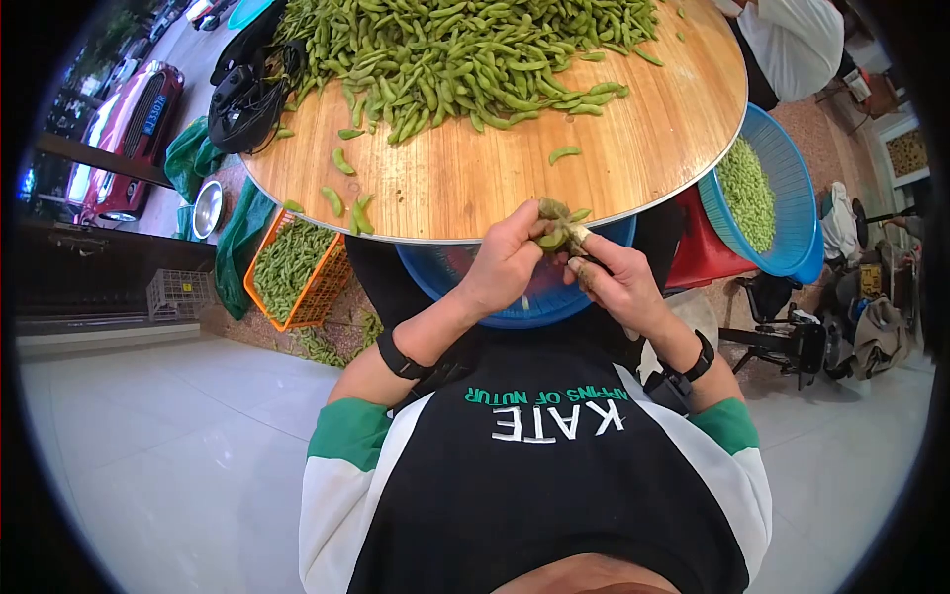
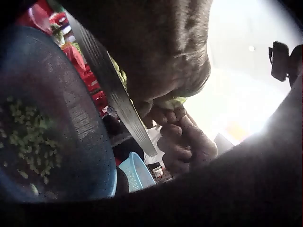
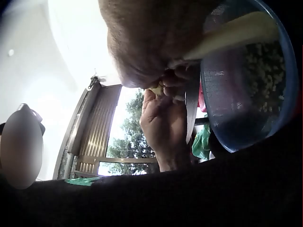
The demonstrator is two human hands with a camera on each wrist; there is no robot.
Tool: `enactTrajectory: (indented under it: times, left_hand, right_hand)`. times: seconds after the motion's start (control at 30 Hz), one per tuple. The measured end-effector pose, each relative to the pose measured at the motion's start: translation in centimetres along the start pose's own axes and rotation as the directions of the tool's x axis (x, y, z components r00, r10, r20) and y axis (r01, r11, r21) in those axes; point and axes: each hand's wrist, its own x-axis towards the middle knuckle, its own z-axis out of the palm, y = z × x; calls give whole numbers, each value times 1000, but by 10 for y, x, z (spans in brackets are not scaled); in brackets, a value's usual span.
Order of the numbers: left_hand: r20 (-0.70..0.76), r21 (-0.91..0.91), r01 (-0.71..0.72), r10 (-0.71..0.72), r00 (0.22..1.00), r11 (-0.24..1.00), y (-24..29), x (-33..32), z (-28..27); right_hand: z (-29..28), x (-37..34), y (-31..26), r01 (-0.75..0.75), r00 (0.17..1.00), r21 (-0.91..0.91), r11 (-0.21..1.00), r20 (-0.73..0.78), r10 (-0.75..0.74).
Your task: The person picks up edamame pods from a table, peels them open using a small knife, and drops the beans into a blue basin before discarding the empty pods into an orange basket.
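My left hand [image 1: 503, 265] and right hand [image 1: 625, 285] meet just off the near edge of the round wooden table [image 1: 475, 188]. Green edamame pods [image 1: 552, 239] are pinched between the fingertips of both hands. In the left wrist view a bit of green pod [image 2: 176, 102] shows between the fingers. A pale, long piece [image 3: 232, 35] sticks out by the right hand in the right wrist view. Below the hands stands a blue basin [image 1: 524, 319], with loose shelled beans [image 2: 33, 137] in its bottom.
A large heap of pods [image 1: 465, 59] covers the table's far side, with a few stray pods nearer. An orange crate [image 1: 333, 287] of pods stands left. To the right is a blue basket [image 1: 804, 223] of shelled beans [image 1: 747, 193]. Another person's white sleeve [image 1: 797, 45] shows behind.
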Motion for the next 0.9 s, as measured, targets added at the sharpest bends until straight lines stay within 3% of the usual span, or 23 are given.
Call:
enactTrajectory:
  times: [0.07,0.13,0.17,0.23,0.27,0.33,0.4,0.43,0.53,0.57,0.63,0.67,0.7,0.73,0.8,0.87,0.9]
  left_hand:
    - [-15,-59,-6,5,1000,998,2,0,-2]
    - [-29,-117,-14,11,1000,993,10,-1,-4]
    - [-54,-106,-25,20,998,994,16,-2,-4]
    - [-78,-93,-38,31,996,995,20,-2,-7]
    - [-101,-73,-56,48,994,996,21,0,-10]
    - [-127,-56,-69,61,990,996,29,2,-8]
    - [-118,439,-5,63,991,898,39,3,-4]
    - [-118,439,-8,66,991,898,37,4,-6]
    - [-73,460,9,28,997,888,20,6,-12]
    - [-123,398,-13,67,990,917,14,5,-14]
    - [-173,336,-37,100,980,941,15,3,-13]
    - [-165,146,25,0,986,989,18,3,-14]
    - [-137,-48,94,-99,986,994,20,2,-13]
    - [-134,-50,96,-102,986,994,19,1,-11]
    - [-70,-76,153,-158,985,985,17,1,-9]
    - [-71,-76,160,-166,984,984,12,0,-9]
    - [-73,-77,169,-175,982,983,11,-1,-8]
  right_hand:
    - [-2,0,2,-76,997,19,997,-1,76]
    - [-2,1,2,156,987,-112,981,-9,-157]
    - [-2,2,6,155,988,-112,982,-10,-157]
    - [-2,6,14,367,917,-296,882,-43,-396]
    - [-2,6,15,368,916,-297,881,-44,-398]
    - [-2,5,15,399,894,-509,763,30,-447]
    - [1,3,15,378,902,-599,706,65,-428]
    - [1,3,15,358,908,-682,638,95,-408]
    - [2,2,17,345,915,-710,614,109,-387]
    - [4,3,20,345,915,-710,614,109,-388]
    - [8,5,21,314,935,-320,894,-61,-350]
    - [5,5,18,314,934,-321,894,-63,-351]
    - [0,5,4,112,990,-24,993,-84,-114]
    - [-2,4,-4,-112,992,274,955,-32,125]
    - [-2,5,-5,-97,994,372,923,-7,108]
    - [-2,10,-1,-141,989,604,784,117,88]
    - [-2,11,-1,-141,989,604,785,119,86]
